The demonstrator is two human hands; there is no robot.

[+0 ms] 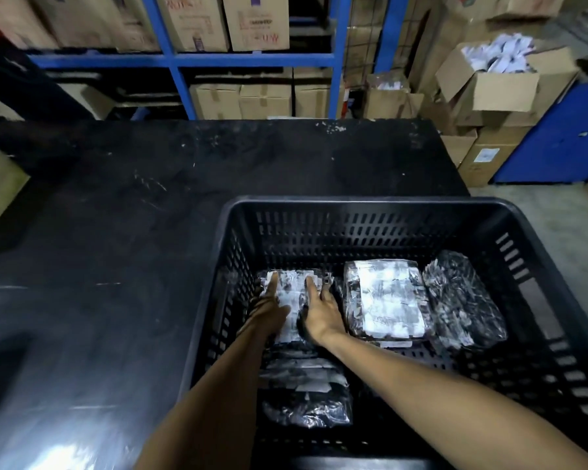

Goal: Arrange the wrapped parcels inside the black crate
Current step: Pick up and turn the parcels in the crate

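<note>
A black slotted crate (364,203) stands at the near right of a dark table. Several plastic-wrapped parcels lie on its floor. Both my hands rest flat on the far-left parcel (294,283): my left hand (270,308) on its left side, my right hand (319,312) on its right side, fingers extended. Whether either hand grips the parcel, I cannot tell. A second parcel (306,388) lies near me under my forearms. A parcel with a white label (386,298) sits in the middle. A dark parcel (462,300) lies tilted by the right wall.
The black table (150,205) stretches left and beyond the crate. Blue shelving (180,59) with cardboard boxes stands behind it. An open box of white items (503,76) and stacked cartons are at the far right, next to a blue cabinet (564,137).
</note>
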